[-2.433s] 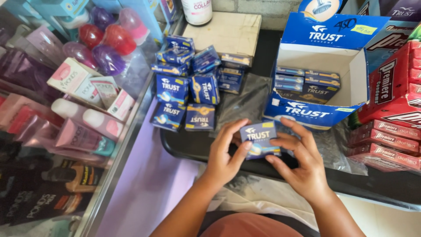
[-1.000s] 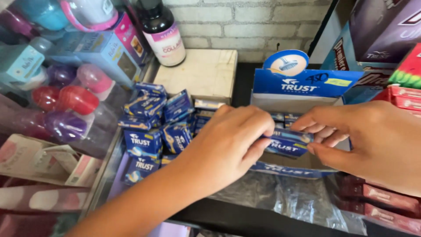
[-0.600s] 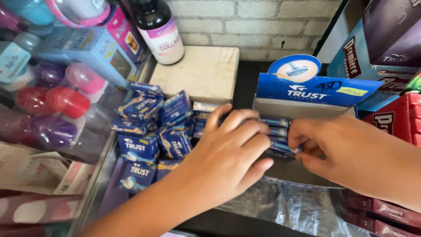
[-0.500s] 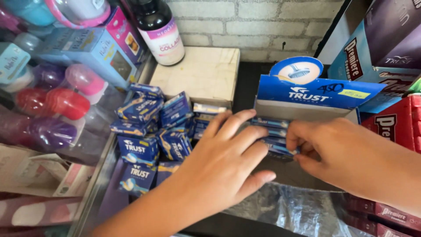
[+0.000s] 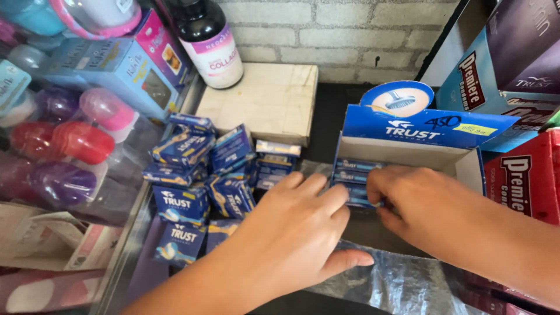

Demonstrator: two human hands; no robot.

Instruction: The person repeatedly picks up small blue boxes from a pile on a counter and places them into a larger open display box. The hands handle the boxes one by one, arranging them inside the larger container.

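small blue packet seated in the display carton; left hand drawn back.
the right hand [image 5: 408, 207] pinches the small blue cardboard packet [image 5: 357, 197] against the row inside the open blue-and-white display carton [image 5: 466, 169], fingers curled on its end. the left hand [image 5: 297, 227], a second ago on the same packet, now lies open and flat at the carton's front, holding nothing, thumb on the clear plastic wrap [image 5: 396, 280]. loose blue packets [image 5: 192, 175] stay heaped on the counter to the left.

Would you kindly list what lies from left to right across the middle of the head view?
Red egg-shaped capsules → pile of small blue boxes → left hand → right hand → red cartons.
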